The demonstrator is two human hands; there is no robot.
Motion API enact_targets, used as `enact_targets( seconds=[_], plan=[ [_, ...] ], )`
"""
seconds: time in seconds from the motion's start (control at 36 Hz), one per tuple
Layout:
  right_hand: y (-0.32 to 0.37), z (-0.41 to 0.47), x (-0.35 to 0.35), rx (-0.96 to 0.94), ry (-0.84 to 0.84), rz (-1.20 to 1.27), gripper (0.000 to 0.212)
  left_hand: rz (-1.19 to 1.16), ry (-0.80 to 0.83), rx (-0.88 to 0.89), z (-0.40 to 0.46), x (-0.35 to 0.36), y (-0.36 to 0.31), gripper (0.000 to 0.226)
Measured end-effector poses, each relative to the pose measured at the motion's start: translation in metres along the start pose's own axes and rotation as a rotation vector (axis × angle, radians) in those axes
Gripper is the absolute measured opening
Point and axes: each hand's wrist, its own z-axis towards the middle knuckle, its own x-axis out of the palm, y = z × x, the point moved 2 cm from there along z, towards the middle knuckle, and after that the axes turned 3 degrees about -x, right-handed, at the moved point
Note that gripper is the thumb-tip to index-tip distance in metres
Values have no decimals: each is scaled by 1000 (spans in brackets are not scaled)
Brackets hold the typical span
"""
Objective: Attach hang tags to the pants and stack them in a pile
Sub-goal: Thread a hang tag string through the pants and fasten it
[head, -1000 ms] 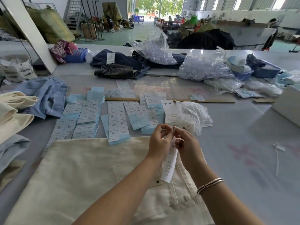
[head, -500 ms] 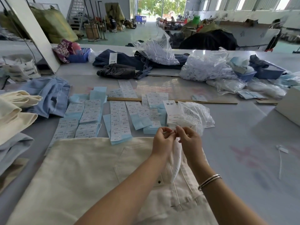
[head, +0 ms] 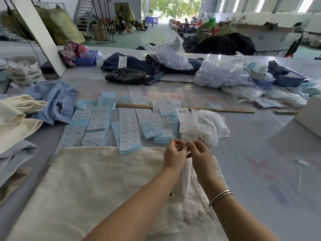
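Low in the centre of the frame, a pair of cream cotton pants (head: pixel 83 188) lies flat on the grey table (head: pixel 260 153), waistband toward the lower right. Above it the left hand (head: pixel 174 154) and right hand (head: pixel 199 156) meet fingertip to fingertip, each with fingers curled in a pinch on something small between them, probably the thin white plastic tie of the long white paper hang tag (head: pixel 186 178) that dangles below the wrists. What exactly is pinched is too small to tell.

The tag looks light and slightly stiff, best held by its top near the hole; the tie is thin and likely slippery, so a fingertip pinch suits it. The pants look soft, floppy and fairly heavy, best lifted by the waistband with both hands.

One pair of pants is under work, and one tag is in hand. At the left edge, folded cream and pale blue garments (head: pixel 15 122) are piled; their number cannot be told. Many blue-backed white label sheets (head: pixel 128 126) spread across the middle, too overlapped to count.
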Motion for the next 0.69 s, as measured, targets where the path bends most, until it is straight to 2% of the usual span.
enact_targets(
  seconds=[0.08, 0.19, 0.28, 0.33, 0.42, 0.44, 0.5, 0.56, 0.64, 0.69],
  plan=[
    [-3, 4, -8, 39, -58, 35, 20, 203, 54, 119, -7, -12, -2, 13],
    [-6, 14, -28, 258, -230, 238, 23, 562, 39, 349, -11, -65, -7, 23],
    [-2, 17, -34, 331, -268, 242, 27, 870, -201, 366, -4, -143, -5, 36],
    [6, 15, -29, 285, -238, 150, 30, 1064, -425, 204, -3, -206, -2, 44],
    [26, 2, -3, 166, -87, 42, 29, 1096, -635, -221, -13, -297, 9, 66],
    [33, -5, 8, 123, -37, -7, 26, 1048, -637, -342, -19, -321, 13, 74],
    [47, -20, 37, 36, 86, -88, 22, 947, -534, -503, -30, -357, 22, 90],
    [59, -38, 69, -57, 245, -161, 21, 842, -391, -563, -45, -370, 25, 85],
    [76, -70, 115, -330, 521, -423, 25, 716, -287, -498, -62, -362, 10, 62],
    [83, -93, 140, -500, 756, -552, 46, 759, -222, -391, -68, -346, -19, 60]
  ],
)
